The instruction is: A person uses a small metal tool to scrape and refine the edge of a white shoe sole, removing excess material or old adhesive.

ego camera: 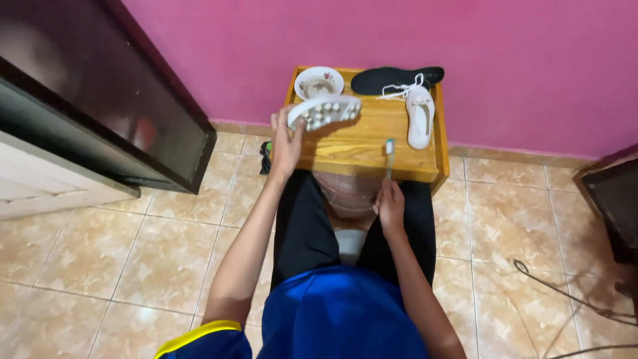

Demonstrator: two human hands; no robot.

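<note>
My left hand (pixel 286 143) grips a white studded shoe (pixel 324 112) by its heel end, sole turned up, over the left part of a small wooden table (pixel 362 143). My right hand (pixel 389 205) holds a toothbrush (pixel 390 154) upright by its handle, bristle head up, at the table's front edge. A second white shoe (pixel 420 116) lies on the table's right side with loose white laces (pixel 399 90). Behind it lies a black insole (pixel 395 78). A white bowl (pixel 319 83) with murky liquid stands at the back left corner.
The table stands against a pink wall (pixel 399 33). A dark cabinet (pixel 100 93) is on the left and dark furniture (pixel 611 199) on the right. A cable (pixel 565 292) trails over the tiled floor at right. A bucket-like container (pixel 349 199) sits between my legs.
</note>
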